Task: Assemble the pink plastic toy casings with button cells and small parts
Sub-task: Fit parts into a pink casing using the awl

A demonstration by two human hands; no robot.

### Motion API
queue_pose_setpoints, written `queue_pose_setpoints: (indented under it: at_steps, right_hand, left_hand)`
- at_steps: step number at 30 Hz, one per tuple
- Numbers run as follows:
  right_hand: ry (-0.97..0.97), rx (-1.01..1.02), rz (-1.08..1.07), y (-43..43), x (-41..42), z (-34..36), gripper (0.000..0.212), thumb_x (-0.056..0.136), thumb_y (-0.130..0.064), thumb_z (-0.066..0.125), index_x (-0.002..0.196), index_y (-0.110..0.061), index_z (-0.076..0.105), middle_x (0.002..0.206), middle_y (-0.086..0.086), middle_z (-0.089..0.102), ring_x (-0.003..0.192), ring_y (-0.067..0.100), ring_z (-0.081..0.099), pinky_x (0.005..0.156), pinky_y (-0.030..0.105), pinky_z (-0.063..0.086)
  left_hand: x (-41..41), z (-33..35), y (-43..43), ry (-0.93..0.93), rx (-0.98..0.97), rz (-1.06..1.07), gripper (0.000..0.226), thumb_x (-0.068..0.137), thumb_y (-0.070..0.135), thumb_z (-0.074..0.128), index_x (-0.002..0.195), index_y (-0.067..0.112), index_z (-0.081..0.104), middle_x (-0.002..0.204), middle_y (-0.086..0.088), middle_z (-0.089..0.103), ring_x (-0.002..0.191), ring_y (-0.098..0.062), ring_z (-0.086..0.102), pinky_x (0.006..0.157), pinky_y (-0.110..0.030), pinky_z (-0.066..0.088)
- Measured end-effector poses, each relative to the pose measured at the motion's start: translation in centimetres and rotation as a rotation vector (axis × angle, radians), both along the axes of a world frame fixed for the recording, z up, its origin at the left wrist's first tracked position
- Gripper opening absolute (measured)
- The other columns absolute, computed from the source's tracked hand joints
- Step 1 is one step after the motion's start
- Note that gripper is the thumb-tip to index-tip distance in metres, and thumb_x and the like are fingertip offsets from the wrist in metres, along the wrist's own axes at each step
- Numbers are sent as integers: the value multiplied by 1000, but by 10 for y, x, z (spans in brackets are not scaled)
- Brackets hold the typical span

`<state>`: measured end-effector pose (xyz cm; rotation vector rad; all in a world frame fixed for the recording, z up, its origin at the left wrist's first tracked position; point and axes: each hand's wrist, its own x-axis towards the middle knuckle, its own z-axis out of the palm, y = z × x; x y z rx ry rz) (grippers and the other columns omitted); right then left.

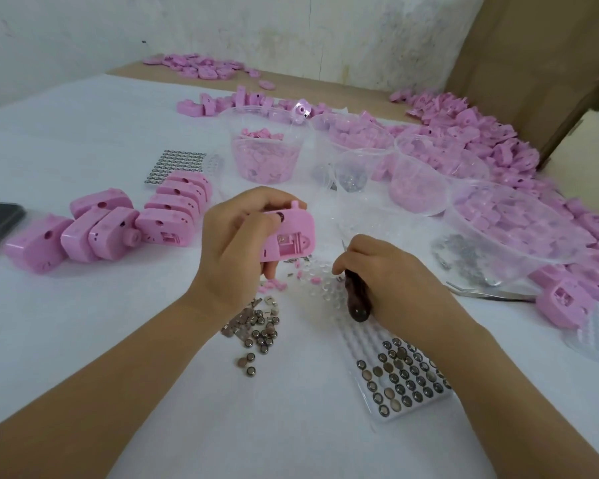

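Holding one pink casing [289, 233] just above the surface [83, 340], the left hand [236, 236] is gripping it with fingers curled over the top edge and the thumb underneath. The open compartment is facing up toward the camera, probably so the cavity is reachable.

The right hand [388, 274] is clenching a dark-handled tool [358, 302], with the tip pointing up just beside the casing's lower right corner. Whether the tip is touching the casing I cannot tell.

Supplies are lying within short reach. Loose button cells [258, 335] are sitting below the left wrist and small pink parts [274, 285] under the casing. A blister tray [405, 378], half emptied, is lying under the right forearm.

A row of casings [118, 226] is leaning together at the left, apart from the raw heap, likely as finished pieces. Clear tubs [267, 153] of parts are standing behind, and tweezers [491, 294] are lying idle at the right.

Judgement: the fitting step on this casing is under way.
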<state>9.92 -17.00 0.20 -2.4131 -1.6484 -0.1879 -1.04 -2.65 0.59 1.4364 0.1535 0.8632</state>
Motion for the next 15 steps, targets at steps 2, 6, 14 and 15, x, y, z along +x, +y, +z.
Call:
queue_pose_setpoints:
  at_steps: [2, 6, 14, 15]
  right_hand:
    - [8, -34, -26, 1, 2, -2, 41, 79, 6, 54, 112, -17, 63, 104, -2, 53, 90, 18, 54, 71, 29, 47]
    - [-12, 50, -68, 3, -1, 1, 32, 88, -2, 53, 110, -19, 68, 98, -2, 56, 88, 18, 56, 65, 30, 47]
    - [147, 156, 170, 27, -33, -11, 19, 85, -18, 66, 100, -25, 75, 82, 2, 55, 74, 20, 52, 61, 32, 44]
    - [139, 120, 173, 29, -33, -11, 21, 85, -18, 65, 102, -27, 74, 83, 3, 55, 75, 22, 53, 63, 33, 44]
  left_hand:
    - [0, -1, 2, -3, 27, 12, 37, 73, 11, 39, 66, 28, 72, 70, 4, 68, 37, -15, 45, 33, -18, 33]
    - [0, -2, 8, -29, 143, 72, 26, 73, 13, 42, 76, 24, 65, 71, 11, 68, 38, -12, 47, 33, -19, 34]
    - [8, -5, 13, -99, 329, 128, 25, 72, 28, 38, 81, 29, 62, 73, 10, 66, 49, -1, 53, 43, -16, 38]
    - [8, -6, 13, -103, 341, 131, 25, 73, 27, 38, 81, 30, 62, 75, 10, 66, 50, 0, 53, 43, -15, 39]
